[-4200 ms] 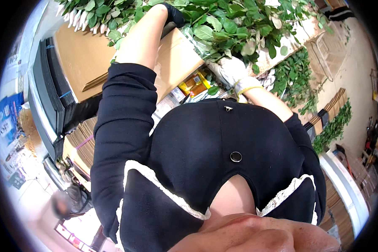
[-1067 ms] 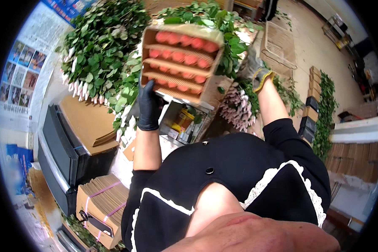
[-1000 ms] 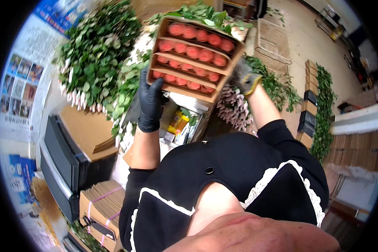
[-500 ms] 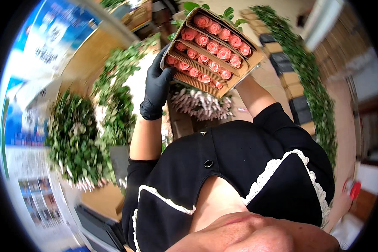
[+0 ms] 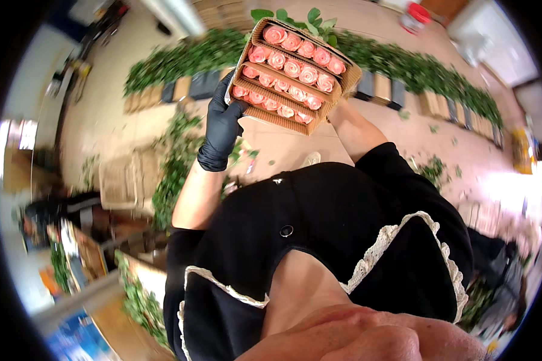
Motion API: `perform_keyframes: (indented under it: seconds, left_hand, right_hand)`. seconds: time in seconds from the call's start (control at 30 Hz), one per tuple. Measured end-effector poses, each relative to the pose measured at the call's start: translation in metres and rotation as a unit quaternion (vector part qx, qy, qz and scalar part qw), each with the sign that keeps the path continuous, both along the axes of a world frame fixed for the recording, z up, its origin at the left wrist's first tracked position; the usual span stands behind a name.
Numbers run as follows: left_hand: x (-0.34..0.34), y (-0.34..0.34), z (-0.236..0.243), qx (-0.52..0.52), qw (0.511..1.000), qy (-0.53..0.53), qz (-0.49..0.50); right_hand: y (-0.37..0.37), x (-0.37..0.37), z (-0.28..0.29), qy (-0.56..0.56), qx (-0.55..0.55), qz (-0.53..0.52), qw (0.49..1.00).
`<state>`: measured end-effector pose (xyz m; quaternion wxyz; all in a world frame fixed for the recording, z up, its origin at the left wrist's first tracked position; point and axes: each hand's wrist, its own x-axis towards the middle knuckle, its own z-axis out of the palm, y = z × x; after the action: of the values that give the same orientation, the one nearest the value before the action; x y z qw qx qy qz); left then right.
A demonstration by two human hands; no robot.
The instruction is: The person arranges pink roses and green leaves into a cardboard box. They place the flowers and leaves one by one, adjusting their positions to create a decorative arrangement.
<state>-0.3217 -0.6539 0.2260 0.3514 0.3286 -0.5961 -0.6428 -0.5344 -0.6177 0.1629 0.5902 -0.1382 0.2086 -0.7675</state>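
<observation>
A bundle of pink roses is held up in front of me, its blooms in several rows parted by corrugated cardboard strips. Green leaves stick out beyond its far edge. My left hand, in a black glove, grips the bundle's left side with the thumb at the near corner. On the other side my bare right forearm reaches up to the bundle's lower right corner. The right hand itself is hidden behind the bundle, so its fingers do not show.
Long rows of wrapped leafy bundles lie across the floor ahead, continuing right. A red bucket stands at the far right. One person is at the lower right, another at the left. Loose leaves litter the floor.
My body has turned, so the bench and flower piles beside me have given way to open floor with bundle rows ahead. The rose bundle stays in much the same hold.
</observation>
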Motion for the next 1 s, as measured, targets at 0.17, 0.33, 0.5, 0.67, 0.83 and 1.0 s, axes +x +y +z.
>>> perform_keyframes:
  seconds: [0.17,0.33,0.5,0.67,0.83,1.0]
  left_hand:
    - [-0.175,0.002,-0.042,-0.002,0.97,-0.079,-0.228]
    - [-0.339,0.039,-0.061,-0.349,0.876,0.024,-0.331]
    - [-0.497,0.096,-0.112,-0.271,0.774,0.058,-0.569]
    - [-0.661,0.159,-0.2,-0.287,0.704,0.09,-0.643]
    - [-0.784,0.222,-0.272,-0.363,0.646,0.1,-0.663]
    - [-0.878,0.254,-0.329,-0.362,0.727,0.092,-0.576]
  right_hand:
    - [0.088,-0.172,-0.038,0.019,0.032,-0.17,0.985]
    - [0.182,-0.328,-0.055,0.017,0.09,-0.312,0.946]
    - [0.266,-0.462,-0.082,0.027,0.177,-0.386,0.905]
    - [0.364,-0.581,-0.142,-0.009,0.265,-0.449,0.853]
    - [0.458,-0.698,-0.175,-0.041,0.36,-0.478,0.8]
    - [0.521,-0.848,-0.226,-0.055,0.411,-0.458,0.787]
